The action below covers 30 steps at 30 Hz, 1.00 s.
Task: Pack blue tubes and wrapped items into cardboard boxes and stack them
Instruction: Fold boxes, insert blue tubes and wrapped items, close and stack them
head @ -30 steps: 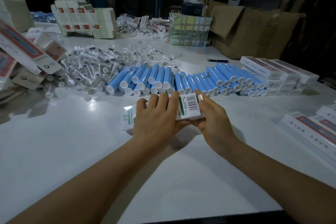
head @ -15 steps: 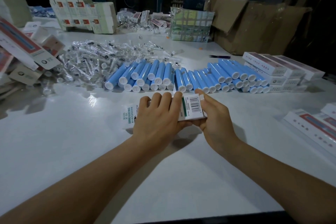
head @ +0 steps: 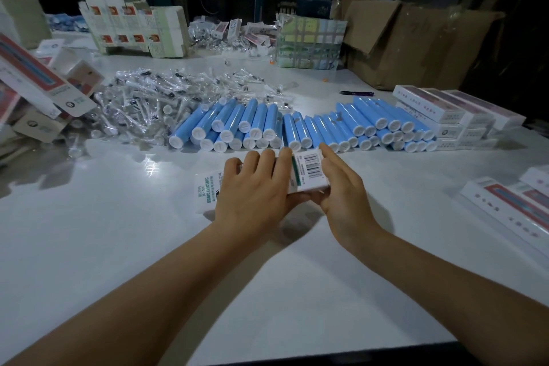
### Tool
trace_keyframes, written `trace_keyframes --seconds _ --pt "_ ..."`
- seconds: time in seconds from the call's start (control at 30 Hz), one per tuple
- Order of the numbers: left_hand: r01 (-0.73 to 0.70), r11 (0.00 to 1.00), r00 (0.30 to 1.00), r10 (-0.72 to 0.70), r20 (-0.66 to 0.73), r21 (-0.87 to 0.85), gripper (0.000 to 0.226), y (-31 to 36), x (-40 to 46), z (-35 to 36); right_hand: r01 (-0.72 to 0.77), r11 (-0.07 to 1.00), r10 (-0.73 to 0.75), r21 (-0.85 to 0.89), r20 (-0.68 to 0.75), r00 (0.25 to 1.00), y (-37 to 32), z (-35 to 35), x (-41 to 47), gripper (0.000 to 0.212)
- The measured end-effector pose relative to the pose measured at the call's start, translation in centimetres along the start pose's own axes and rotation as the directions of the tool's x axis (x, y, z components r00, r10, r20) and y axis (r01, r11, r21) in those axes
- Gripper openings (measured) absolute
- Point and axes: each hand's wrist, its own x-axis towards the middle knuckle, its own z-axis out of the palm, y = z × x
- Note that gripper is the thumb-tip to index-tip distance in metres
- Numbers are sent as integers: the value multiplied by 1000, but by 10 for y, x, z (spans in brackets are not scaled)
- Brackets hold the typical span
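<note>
Head view: left-hand fingers (head: 269, 157) curl over the top of a white barcoded toothbrush box (head: 309, 169), the left hand (head: 252, 190) gripping it; the right hand (head: 341, 184) clasps its right end, thumb beneath. The box lies on the white table (head: 118, 232). Just behind the box sit rows of blue tubes (head: 297, 128); behind-left of it, wrapped brush heads (head: 142, 101); right of it, stacked packed boxes (head: 451, 116).

Left hand (head: 252, 196), right hand (head: 341, 187): curled grip.
</note>
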Motion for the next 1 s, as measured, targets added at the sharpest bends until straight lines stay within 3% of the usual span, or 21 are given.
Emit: trace_keyframes --seconds 0.4,0.7,1.0 --pt "26 991 999 -32 44 129 68 2 -2 3 114 898 -93 -424 71 993 6 9 -11 39" --pt "18 992 1000 -21 20 127 66 2 -4 1 144 850 -109 -506 98 989 3 6 -13 45" --pt "7 990 998 -15 56 140 69 1 -3 3 51 911 -26 -408 66 997 2 8 -7 48"
